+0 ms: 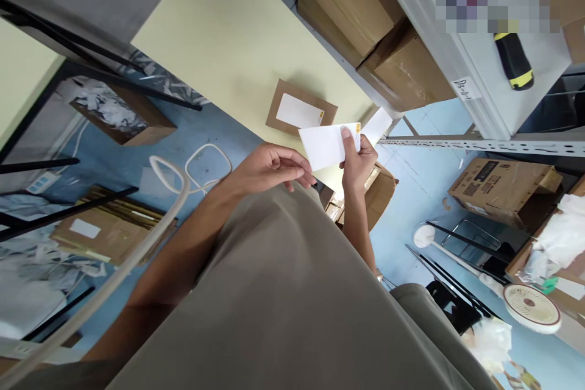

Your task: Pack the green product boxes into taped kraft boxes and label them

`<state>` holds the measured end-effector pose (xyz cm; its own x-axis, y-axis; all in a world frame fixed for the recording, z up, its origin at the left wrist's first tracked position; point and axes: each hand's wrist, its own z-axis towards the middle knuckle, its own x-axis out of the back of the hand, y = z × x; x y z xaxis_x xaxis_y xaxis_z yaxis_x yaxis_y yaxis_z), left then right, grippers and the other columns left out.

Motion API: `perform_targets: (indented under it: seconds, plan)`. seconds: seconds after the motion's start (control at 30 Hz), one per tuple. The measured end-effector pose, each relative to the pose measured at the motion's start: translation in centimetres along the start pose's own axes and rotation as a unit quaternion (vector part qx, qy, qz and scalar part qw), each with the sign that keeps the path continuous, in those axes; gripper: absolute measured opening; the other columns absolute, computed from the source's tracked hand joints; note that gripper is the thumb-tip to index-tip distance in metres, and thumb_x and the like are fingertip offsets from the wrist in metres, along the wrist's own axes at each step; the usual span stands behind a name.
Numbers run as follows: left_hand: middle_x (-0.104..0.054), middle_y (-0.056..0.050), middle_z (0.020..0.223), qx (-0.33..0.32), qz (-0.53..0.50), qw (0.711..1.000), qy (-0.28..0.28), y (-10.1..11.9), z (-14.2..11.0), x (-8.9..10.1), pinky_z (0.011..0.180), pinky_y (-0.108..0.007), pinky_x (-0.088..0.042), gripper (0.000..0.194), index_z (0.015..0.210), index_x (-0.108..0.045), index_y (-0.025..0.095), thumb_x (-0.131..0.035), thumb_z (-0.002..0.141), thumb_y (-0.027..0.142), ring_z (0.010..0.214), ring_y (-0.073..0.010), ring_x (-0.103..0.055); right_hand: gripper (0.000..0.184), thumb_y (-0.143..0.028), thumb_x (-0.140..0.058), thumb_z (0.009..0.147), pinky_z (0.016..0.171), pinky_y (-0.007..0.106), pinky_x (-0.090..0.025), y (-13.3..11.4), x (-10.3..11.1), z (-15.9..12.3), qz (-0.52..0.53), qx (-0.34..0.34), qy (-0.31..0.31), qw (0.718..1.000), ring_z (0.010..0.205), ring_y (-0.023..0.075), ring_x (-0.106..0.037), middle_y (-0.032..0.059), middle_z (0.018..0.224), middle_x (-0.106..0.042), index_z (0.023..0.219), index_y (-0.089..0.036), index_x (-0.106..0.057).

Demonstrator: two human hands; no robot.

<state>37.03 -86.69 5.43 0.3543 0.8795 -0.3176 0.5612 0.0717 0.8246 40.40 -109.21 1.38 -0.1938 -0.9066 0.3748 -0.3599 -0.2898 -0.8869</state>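
My right hand [359, 158] grips a white paper label [322, 146] with a small orange mark at its corner; the thumb lies on top of it. Just left of the label is my left hand [276, 167], its fingers stretched out and loosely apart, close to the label's lower left corner. Whether they touch it I cannot tell. On the cream table [219, 18] beyond the hands lies a flat brown cardboard piece [281, 90] bearing a similar white label. Another white sheet [378, 125] sits at the table's end, behind my right hand.
Large cardboard boxes [350, 0] line the table's right side. A metal shelf [484, 73] holds a black-and-yellow tool handle [514, 61]. An open carton [384, 192] stands below my right hand. At left are a white cable [183, 183] and a box of scraps [146, 103].
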Motion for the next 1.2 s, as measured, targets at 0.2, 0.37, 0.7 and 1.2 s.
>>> perform_targets:
  seconds: [0.2,0.37,0.7,1.2]
  plan:
    - [-0.086,-0.013,0.096,0.022,0.007,1.000,0.001,0.4,0.1,-0.4,0.071,-0.035,-0.069,0.042,0.102,-0.083,0.017,-0.090,0.085,0.054,0.091,-0.0288,-0.084,0.052,-0.073,-0.071,0.095,0.042,0.023,-0.038,0.1,0.2,0.0,0.005,0.012,-0.003,1.000,0.051,0.0104,-0.047,-0.0066,0.060,-0.048,0.079,-0.024,-0.066]
    - [-0.086,-0.013,0.093,0.018,0.006,1.000,0.016,0.1,0.3,-0.5,0.071,-0.034,-0.069,0.047,0.103,-0.083,0.016,-0.090,0.084,0.058,0.089,-0.0278,-0.084,0.054,-0.075,-0.068,0.096,0.043,0.023,-0.039,0.5,0.3,0.2,-0.003,0.013,-0.005,1.000,0.052,0.0105,-0.049,-0.0062,0.062,-0.051,0.083,-0.023,-0.068]
    - [-0.086,-0.013,0.092,0.009,0.008,1.000,0.016,-0.1,0.6,-0.7,0.071,-0.037,-0.069,0.046,0.102,-0.083,0.017,-0.090,0.084,0.059,0.088,-0.0296,-0.084,0.051,-0.073,-0.066,0.099,0.042,0.024,-0.040,0.2,0.3,0.2,-0.015,-0.009,-0.006,1.000,0.054,0.0121,-0.054,-0.0054,0.063,-0.052,0.085,-0.024,-0.068]
    - [-0.084,-0.010,0.092,-0.021,0.036,0.997,0.058,-0.6,1.0,-0.7,0.068,-0.030,-0.065,0.045,0.099,-0.078,0.019,-0.083,0.088,0.062,0.088,-0.0236,-0.080,0.025,-0.050,-0.073,0.102,0.085,0.038,-0.060,0.5,0.1,-0.6,-0.134,0.143,-0.033,0.980,0.096,0.0230,-0.070,0.0062,0.097,-0.073,0.108,-0.026,-0.078]
